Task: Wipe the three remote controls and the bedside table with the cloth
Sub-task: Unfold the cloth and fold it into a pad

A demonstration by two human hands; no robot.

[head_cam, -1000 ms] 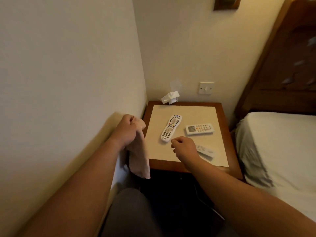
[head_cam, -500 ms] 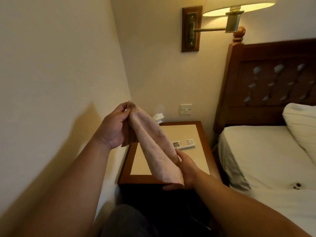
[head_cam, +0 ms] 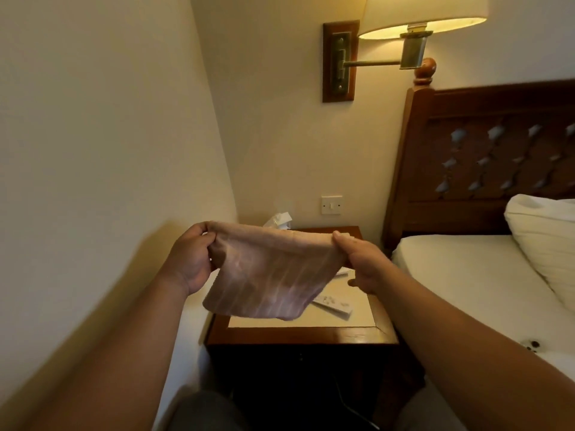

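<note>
A pinkish cloth (head_cam: 267, 275) hangs spread out in the air above the bedside table (head_cam: 298, 332). My left hand (head_cam: 189, 259) pinches its upper left corner and my right hand (head_cam: 361, 262) pinches its upper right corner. The table has a dark wood frame and a cream top. One white remote (head_cam: 334, 304) lies on the top near the front right, partly behind the cloth. The tip of a second white remote (head_cam: 341, 272) shows by my right hand. The third remote is hidden behind the cloth.
A tissue box (head_cam: 278, 219) sits at the table's back left corner below a wall switch (head_cam: 331, 205). A lit wall lamp (head_cam: 417, 20) hangs above. The bed (head_cam: 466, 275) with pillow (head_cam: 547, 241) and wooden headboard (head_cam: 485, 157) is on the right. A wall is close on the left.
My right hand left the table and took the cloth's other corner; both hands rose and stretched it flat. The view tilted upward, bringing the lamp and headboard into sight.
</note>
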